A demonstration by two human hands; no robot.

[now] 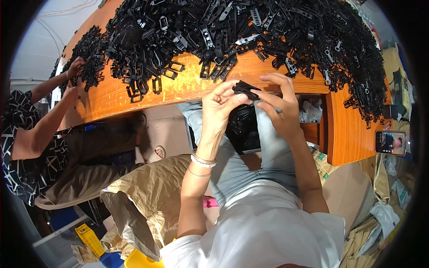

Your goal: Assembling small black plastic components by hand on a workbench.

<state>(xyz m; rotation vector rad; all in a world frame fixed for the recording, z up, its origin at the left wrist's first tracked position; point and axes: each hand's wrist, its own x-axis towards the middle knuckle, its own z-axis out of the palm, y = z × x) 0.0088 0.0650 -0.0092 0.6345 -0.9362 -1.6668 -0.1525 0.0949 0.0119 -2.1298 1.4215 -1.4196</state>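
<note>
Above my lap, just off the near table edge, my left hand [217,105] pinches a small black plastic part [245,90] between thumb and fingers. The part has a narrow, frame-like shape and is tilted. My right hand [283,105] comes in from the other side, its index fingertip touching the part's right end. The right thumb is bent beneath, and a thin greyish thing shows by it, too small to name. The other right fingers are raised. Beyond both hands, a large heap of similar black plastic parts [219,38] covers the wooden table [187,91].
At the left a co-worker's hands [76,67] are at a smaller black pile. A phone [390,143] stands at the table's right end. Brown paper [154,187] lies beside my left arm. Yellow crate [89,239] at lower left; an open compartment [311,111] under the table.
</note>
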